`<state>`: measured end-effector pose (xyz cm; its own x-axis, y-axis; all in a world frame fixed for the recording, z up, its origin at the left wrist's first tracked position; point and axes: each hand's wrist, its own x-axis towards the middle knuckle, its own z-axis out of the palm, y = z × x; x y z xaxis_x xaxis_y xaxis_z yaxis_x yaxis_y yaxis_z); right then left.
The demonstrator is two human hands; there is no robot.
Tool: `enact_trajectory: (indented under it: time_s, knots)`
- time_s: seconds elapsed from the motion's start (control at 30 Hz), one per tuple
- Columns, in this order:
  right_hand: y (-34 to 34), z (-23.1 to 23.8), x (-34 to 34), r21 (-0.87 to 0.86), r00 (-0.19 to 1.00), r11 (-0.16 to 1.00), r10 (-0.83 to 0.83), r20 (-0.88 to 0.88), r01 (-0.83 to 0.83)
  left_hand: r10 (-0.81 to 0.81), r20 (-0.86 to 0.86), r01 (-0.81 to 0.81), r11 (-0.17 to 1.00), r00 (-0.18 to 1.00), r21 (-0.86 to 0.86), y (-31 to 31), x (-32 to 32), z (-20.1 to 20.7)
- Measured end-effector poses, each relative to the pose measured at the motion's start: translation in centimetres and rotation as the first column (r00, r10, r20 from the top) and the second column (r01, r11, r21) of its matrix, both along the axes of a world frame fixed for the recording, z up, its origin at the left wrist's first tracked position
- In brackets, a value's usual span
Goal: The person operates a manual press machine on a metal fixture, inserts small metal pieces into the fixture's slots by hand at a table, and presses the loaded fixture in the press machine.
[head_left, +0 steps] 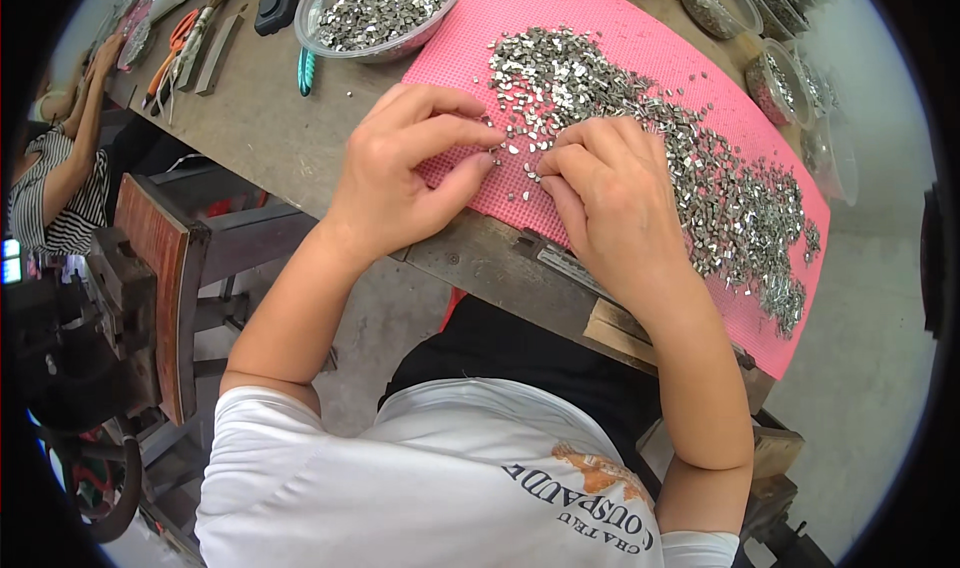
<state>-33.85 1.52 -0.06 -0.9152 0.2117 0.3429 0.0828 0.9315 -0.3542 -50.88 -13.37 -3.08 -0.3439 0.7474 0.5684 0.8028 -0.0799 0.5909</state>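
A heap of small silvery metal pieces [560, 73] spreads across a pink textured mat [460, 43] on the bench. Over the mat's near left part, my left hand [405, 163] is bent with thumb and index fingertips close together in a pinch. Facing it, my right hand [615, 173] has its fingers curled and pressed to the thumb at the near edge of the heap. Whatever either pinch holds is too small to name. Several loose pieces [514, 149] lie between my two hands.
A clear plastic tub [380, 13] of metal pieces stands beyond my left hand. Near it lie a teal-handled tool [306, 71], a black case [279, 0], metal bars [219, 55] and orange-handled scissors [183, 30]. More tubs [777, 83] line the right edge. A person in stripes [75, 183] sits far left.
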Motion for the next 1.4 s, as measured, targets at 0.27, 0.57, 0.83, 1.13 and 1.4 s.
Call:
enact_trajectory:
  time_s: [0.27, 0.57, 0.83, 1.13, 1.4]
  knots:
    - [-0.6, -0.3, 0.1, -0.033, 0.997, 0.997, -0.067, -0.032, 0.066, -0.043, -0.052, 0.031, 0.978, 0.998, -0.205, 1.7, -0.1, 1.6]
    - [-1.4, -1.0, -0.2, 0.041, 0.988, 0.989, -0.142, -0.060, 0.145, -0.037, -0.112, 0.005, 0.962, 0.993, -0.273, 2.3, 0.2, 1.6]
    - [-2.4, -0.9, -0.4, 0.110, 0.988, 0.983, -0.143, -0.060, 0.149, -0.135, -0.075, 0.108, 0.953, 0.988, -0.282, 2.1, -0.1, 1.8]
    - [-1.8, -0.2, 2.2, -0.013, 0.971, 0.980, -0.201, -0.130, 0.201, -0.246, -0.302, 0.134, 0.928, 0.921, -0.347, 3.1, 0.8, 3.0]
    - [0.2, 1.4, 15.2, -0.240, 0.854, 0.864, -0.487, -0.181, 0.442, -0.203, -0.215, 0.096, 0.900, 0.955, -0.425, 2.1, 2.3, 4.1]
